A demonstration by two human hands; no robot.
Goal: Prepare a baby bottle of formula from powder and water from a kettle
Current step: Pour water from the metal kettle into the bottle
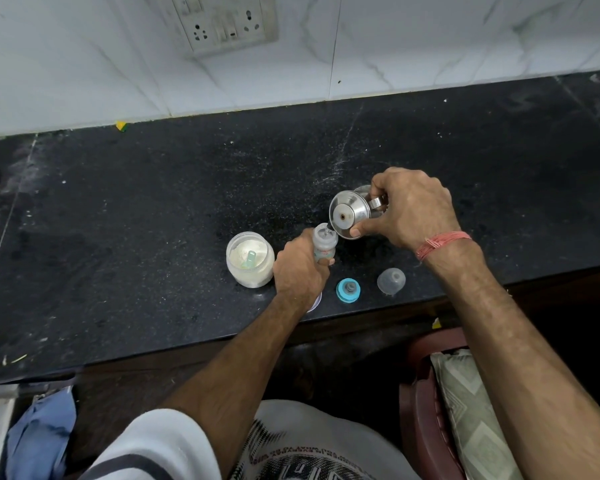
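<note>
1. In the head view, our left hand (300, 268) wraps closed around the baby bottle (324, 244), which stands open-mouthed on the black stone counter (153, 220).
2. Just right of the bottle and above it, our right hand (409, 209) grips the small steel kettle (349, 214), fingers curled tight, tipping it so its lip meets the bottle's mouth.
3. We judge the water pour underway; whether powder is already inside the bottle we cannot tell.
4. Left of the bottle, touching our hand, sits the open powder jar (250, 259), with a pale green scoop (249, 258) inside.
5. Capping remains: the blue ring with teat (348, 289) and the clear domed cap (391, 280) lie near the bottle, toward us.
6. Steel glossy, jar translucent, counter speckled with white dust.
</note>
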